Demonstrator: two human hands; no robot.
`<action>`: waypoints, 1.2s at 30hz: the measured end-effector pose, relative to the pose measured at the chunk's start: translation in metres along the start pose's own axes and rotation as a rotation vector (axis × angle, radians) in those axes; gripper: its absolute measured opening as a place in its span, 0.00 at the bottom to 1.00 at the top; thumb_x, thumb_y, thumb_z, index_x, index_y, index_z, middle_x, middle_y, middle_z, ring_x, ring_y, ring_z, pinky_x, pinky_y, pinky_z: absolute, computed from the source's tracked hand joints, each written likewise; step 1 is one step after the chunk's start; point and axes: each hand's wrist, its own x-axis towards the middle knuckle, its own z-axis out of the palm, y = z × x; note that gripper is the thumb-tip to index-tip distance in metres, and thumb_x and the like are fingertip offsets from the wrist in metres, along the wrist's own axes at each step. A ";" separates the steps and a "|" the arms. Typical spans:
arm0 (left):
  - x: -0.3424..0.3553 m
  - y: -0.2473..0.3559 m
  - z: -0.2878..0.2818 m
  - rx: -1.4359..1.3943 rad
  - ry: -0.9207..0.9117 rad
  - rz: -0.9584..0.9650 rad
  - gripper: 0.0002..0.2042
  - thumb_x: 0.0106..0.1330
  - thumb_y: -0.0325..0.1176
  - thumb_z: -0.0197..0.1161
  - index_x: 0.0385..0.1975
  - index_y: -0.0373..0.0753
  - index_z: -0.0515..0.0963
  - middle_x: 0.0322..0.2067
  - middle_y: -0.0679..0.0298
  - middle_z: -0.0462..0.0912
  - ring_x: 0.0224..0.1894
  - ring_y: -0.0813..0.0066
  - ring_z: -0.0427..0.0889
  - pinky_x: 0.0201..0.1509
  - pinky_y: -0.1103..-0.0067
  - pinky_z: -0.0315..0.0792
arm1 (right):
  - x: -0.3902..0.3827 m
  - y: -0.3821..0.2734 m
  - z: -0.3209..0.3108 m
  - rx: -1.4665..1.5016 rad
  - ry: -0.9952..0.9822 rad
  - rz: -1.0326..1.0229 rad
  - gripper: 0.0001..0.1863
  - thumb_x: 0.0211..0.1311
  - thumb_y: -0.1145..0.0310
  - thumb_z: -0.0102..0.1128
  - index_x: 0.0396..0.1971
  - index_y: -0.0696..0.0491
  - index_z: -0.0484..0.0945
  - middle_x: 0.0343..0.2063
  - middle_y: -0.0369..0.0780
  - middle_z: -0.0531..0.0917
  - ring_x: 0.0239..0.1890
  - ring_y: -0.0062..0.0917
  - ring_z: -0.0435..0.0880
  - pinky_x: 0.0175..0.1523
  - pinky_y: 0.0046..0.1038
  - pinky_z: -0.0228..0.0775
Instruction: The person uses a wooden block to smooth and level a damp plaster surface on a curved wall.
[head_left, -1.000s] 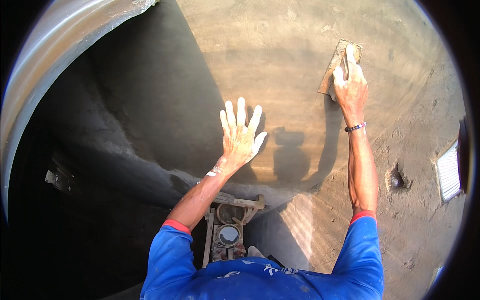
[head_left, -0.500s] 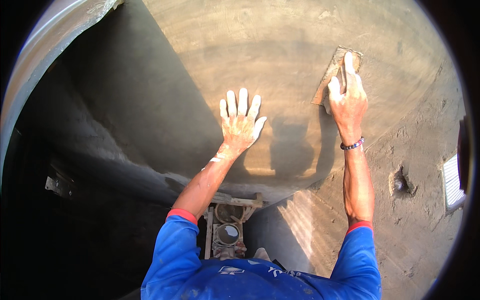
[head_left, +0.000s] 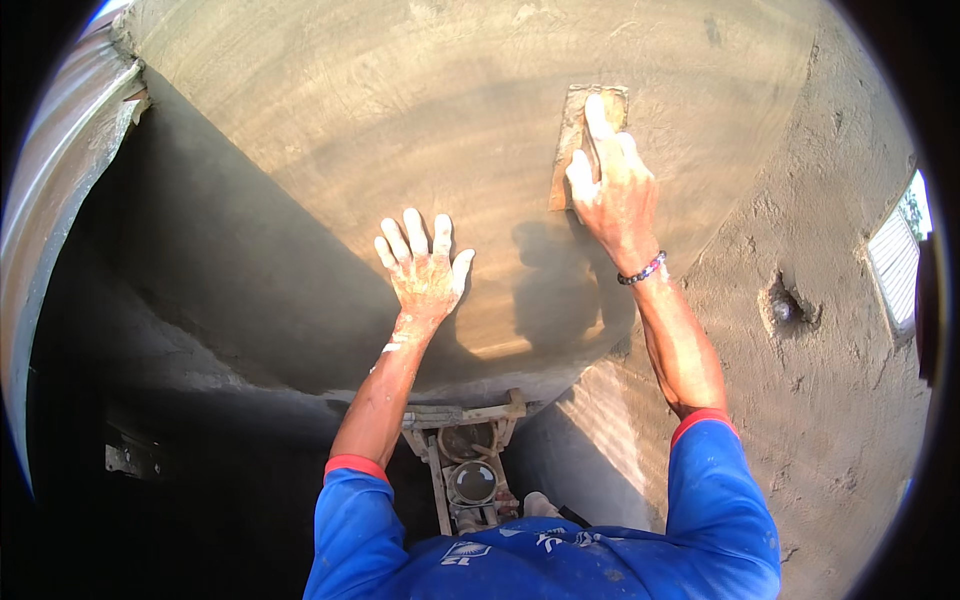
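Observation:
My right hand grips a flat rectangular plastering trowel crusted with mortar, held against the grey plastered wall at the upper middle. Its index finger lies extended along the tool. Lower and to the left, my left hand is open, fingers spread, resting on the same wall by the edge of a shaded area. Pale plaster coats my fingers, and shadows of my head and arms fall on the wall.
Below me stands a wooden scaffold frame with round buckets. A rougher wall with a hole and a white slatted opening is on the right. A metal sheet edges the left, above a dark space.
My right hand and the trowel have moved left across the wall. My left hand sits further left in the view, and the surroundings have shifted as the camera moved.

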 end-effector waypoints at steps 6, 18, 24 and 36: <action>-0.001 0.000 -0.006 -0.044 -0.051 0.038 0.41 0.60 0.49 0.71 0.72 0.44 0.60 0.74 0.40 0.47 0.74 0.28 0.43 0.73 0.40 0.42 | -0.100 0.061 -0.004 -0.213 -0.301 -0.089 0.35 0.58 0.67 0.62 0.69 0.42 0.69 0.36 0.46 0.79 0.35 0.44 0.81 0.41 0.43 0.77; 0.002 0.009 -0.015 -0.058 -0.046 -0.016 0.42 0.59 0.50 0.72 0.71 0.41 0.60 0.74 0.42 0.46 0.74 0.28 0.43 0.73 0.40 0.44 | -0.095 0.033 0.003 -0.294 -0.367 -0.082 0.38 0.55 0.67 0.65 0.70 0.39 0.68 0.35 0.44 0.77 0.35 0.41 0.82 0.37 0.40 0.79; 0.004 0.011 -0.020 -0.046 -0.031 0.011 0.41 0.61 0.49 0.71 0.72 0.40 0.60 0.74 0.42 0.46 0.74 0.29 0.43 0.73 0.40 0.44 | -0.002 -0.005 -0.005 -0.093 -0.076 0.026 0.38 0.58 0.65 0.64 0.71 0.44 0.66 0.38 0.47 0.79 0.36 0.45 0.82 0.38 0.42 0.79; -0.001 0.005 -0.014 -0.058 -0.038 -0.004 0.43 0.63 0.48 0.70 0.74 0.42 0.55 0.74 0.41 0.45 0.74 0.27 0.42 0.73 0.39 0.43 | -0.015 0.005 -0.006 -0.161 -0.160 -0.081 0.38 0.58 0.65 0.63 0.71 0.41 0.66 0.38 0.46 0.78 0.38 0.44 0.82 0.39 0.42 0.80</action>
